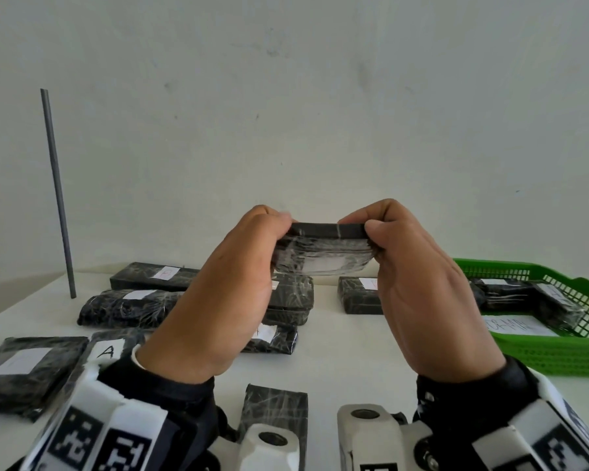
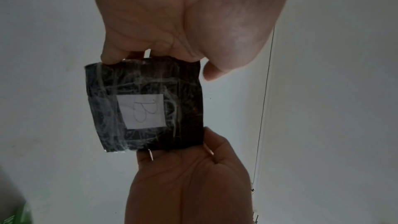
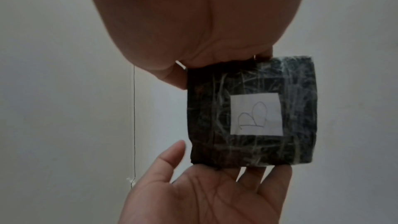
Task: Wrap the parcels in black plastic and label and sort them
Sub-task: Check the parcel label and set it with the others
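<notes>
Both hands hold one small black-wrapped parcel (image 1: pixel 323 248) in the air at the centre of the head frame, above the table (image 1: pixel 347 348). The left hand (image 1: pixel 225 294) grips the parcel's left end, fingers curled over the top edge and thumb underneath; the right hand (image 1: pixel 425 287) grips the right end the same way. In the left wrist view the parcel (image 2: pixel 144 106) sits mid-frame between the left hand (image 2: pixel 189 19) at the top and the right hand (image 2: pixel 189 186) at the bottom. A white label (image 2: pixel 142 111) on its face bears a handwritten "B". The wrap is glossy with pale streaks. The right wrist view shows the same face (image 3: pixel 252 111) and label (image 3: pixel 256 113), right of centre, with the right hand (image 3: pixel 204 19) above and the left hand (image 3: pixel 206 193) below.

Below the held parcel, more black-wrapped parcels lie on the table. One at lower left carries a label marked "A" (image 1: pixel 107 350); another with a blank-looking label (image 1: pixel 24 360) lies at the far left edge. Two long ones (image 1: pixel 153 276) (image 1: pixel 126 305) lie left of centre, a stack (image 1: pixel 289 300) sits partly behind the left hand, and one (image 1: pixel 361 295) lies between the hands. One more (image 1: pixel 274 407) lies at bottom centre. A green basket (image 1: pixel 558 351) at the right edge holds at least two wrapped parcels (image 1: pixel 531 297) and a sheet of paper (image 1: pixel 517 326); its writing is unreadable. A thin grey rod (image 1: pixel 58 193) stands upright at upper left against the wall (image 1: pixel 320 96).
</notes>
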The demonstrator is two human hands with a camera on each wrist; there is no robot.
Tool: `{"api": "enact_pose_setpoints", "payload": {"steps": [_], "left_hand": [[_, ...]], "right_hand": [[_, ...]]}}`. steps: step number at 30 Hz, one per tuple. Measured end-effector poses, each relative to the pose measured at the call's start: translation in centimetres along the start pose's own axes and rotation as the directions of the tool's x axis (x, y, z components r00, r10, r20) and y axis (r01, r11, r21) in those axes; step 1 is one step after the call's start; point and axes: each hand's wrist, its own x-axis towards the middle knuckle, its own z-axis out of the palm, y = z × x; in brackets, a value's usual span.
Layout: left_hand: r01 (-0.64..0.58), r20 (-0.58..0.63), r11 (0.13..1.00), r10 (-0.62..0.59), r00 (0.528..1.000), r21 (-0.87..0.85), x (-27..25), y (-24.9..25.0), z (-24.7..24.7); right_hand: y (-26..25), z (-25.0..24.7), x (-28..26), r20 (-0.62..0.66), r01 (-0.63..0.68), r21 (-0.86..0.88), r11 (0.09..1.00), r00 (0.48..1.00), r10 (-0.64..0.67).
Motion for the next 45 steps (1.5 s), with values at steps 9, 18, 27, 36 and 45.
{"api": "enact_pose_setpoints", "payload": {"steps": [9, 18, 27, 36, 45], "left_hand": [[0.065, -0.066, 0.975, -0.081, 0.995, -0.211, 0.6, -0.3, -0.8], [0.127, 0.040, 0.982, -0.123, 0.992, -0.137, 0.7, -0.7, -1.7], [-0.097, 0.111, 0.993, 0.089, 0.990, 0.068, 0.1, -0.3, -1.3], [-0.193, -0.039, 0.975, 0.190, 0.981, -0.107, 0.9, -1.2, -1.3], [0.001, 0.060, 0.972, 0.013, 0.998, -0.236, 0.3, -0.5, -0.2]], "right_hand": [[-1.0, -0.7, -1.4, 0.274, 0.071, -0.057, 0.996, 0.960, -0.053], [-1.6, -1.9, -1.2, 0.080, 0.066, -0.256, 0.964, 0.996, -0.047], [-1.2, -1.2, -1.2, 0.058, 0.073, -0.453, 0.889, 0.997, -0.052], [0.3, -1.9, -0.5, -0.031, -0.048, -0.106, 0.993, 0.999, 0.045], [0.4, -0.5, -0.7, 0.144, 0.071, 0.124, 0.990, 0.986, -0.088]]}}
